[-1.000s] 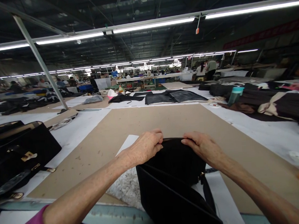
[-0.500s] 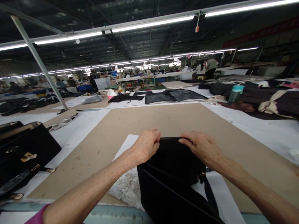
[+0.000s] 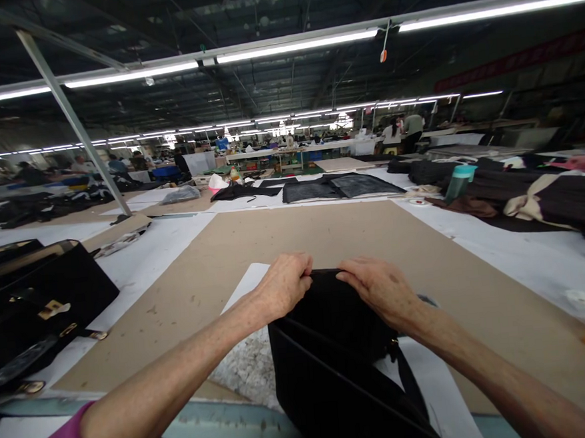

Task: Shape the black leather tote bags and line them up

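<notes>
A black handbag (image 3: 333,369) stands at the near edge of the table, its top gaping toward me. My left hand (image 3: 287,283) is closed on the far upper rim, near its left corner. A short way to the right, my right hand (image 3: 377,286) pinches the same rim, thumb on the inner side and fingers over the outer. Small gold-coloured hardware and a hanging black strap (image 3: 411,377) show on the bag's right side. Under the bag lie white sheets (image 3: 434,376) and a worn, stained patch (image 3: 247,369). The inside of the bag is too dark to make out.
Finished-looking black bags with gold clasps (image 3: 52,302) stand at the left. Brown board (image 3: 293,232) covers the middle of the table. Dark fabric pieces (image 3: 340,186) lie at the far edge. A teal-lidded bottle (image 3: 460,182) and dark cloth piles (image 3: 536,195) sit at the right.
My right hand has slid a little left along the rim, closer to my left hand. The left hand and the bag have hardly moved.
</notes>
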### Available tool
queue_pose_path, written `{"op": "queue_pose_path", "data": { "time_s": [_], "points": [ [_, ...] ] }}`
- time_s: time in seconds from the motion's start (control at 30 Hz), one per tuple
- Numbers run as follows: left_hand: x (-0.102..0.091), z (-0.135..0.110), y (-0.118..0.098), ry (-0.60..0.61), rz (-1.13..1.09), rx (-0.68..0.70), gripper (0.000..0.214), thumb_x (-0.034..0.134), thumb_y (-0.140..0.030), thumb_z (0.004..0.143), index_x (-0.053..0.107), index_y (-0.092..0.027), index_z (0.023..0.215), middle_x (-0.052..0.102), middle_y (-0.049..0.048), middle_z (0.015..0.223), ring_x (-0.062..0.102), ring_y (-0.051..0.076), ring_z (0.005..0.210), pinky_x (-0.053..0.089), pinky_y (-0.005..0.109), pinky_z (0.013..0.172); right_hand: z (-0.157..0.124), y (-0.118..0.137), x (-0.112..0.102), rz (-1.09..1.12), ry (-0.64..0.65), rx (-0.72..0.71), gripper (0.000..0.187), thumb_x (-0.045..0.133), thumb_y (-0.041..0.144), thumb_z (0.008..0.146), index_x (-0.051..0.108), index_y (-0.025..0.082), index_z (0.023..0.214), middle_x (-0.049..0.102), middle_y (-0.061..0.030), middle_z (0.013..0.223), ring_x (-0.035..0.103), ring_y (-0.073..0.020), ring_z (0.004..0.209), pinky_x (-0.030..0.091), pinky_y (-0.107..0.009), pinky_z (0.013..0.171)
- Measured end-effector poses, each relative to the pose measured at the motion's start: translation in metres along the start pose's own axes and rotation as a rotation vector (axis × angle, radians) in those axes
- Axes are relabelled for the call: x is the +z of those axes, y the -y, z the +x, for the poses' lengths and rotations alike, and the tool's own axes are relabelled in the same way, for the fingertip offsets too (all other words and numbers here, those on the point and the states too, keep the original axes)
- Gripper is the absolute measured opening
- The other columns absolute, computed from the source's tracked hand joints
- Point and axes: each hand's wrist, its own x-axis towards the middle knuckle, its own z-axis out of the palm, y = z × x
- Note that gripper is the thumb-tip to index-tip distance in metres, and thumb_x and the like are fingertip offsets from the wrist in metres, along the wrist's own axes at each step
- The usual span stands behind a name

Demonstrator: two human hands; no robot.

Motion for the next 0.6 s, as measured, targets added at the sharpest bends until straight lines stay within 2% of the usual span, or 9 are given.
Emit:
{"op": "queue_pose_path", "data": {
  "time_s": [0.3, 0.47, 0.6],
  "points": [
    [-0.001, 0.001, -0.001, 0.009, -0.002, -0.045, 0.010, 0.048, -0.013, 0.066, 0.041, -0.017, 0.060, 0.043, -0.0049, 0.054, 0.038, 0.008, 0.052, 0.025, 0.021, 0.050, 0.002, 0.008, 0.001, -0.120, -0.002, -0.044, 0.022, 0.040, 0.029, 0.088, 0.058, 0.020, 0.083, 0.061, -0.0027, 0.077, 0.054, -0.0164, 0.076, 0.036, -0.026, 0.068],
    [-0.001, 0.002, -0.003, 0.008, -0.008, -0.052, 0.011, 0.049, -0.013, 0.066, 0.040, -0.017, 0.060, 0.044, -0.0048, 0.055, 0.038, 0.008, 0.053, 0.024, 0.021, 0.050, 0.003, 0.012, 0.002, -0.090, -0.011, -0.110, 0.021, 0.047, 0.038, 0.083, 0.057, 0.019, 0.084, 0.060, -0.0022, 0.079, 0.054, -0.0171, 0.077, 0.035, -0.027, 0.069],
    [0.000, 0.001, -0.001, 0.005, -0.006, -0.047, 0.012, 0.049, -0.014, 0.067, 0.041, -0.017, 0.060, 0.044, -0.0049, 0.055, 0.038, 0.008, 0.053, 0.024, 0.021, 0.050, 0.006, 0.012, 0.005, -0.066, -0.028, -0.075, 0.021, 0.044, 0.036, 0.085, 0.057, 0.020, 0.079, 0.060, -0.0011, 0.075, 0.054, -0.0153, 0.075, 0.034, -0.025, 0.067]
  ]
}}
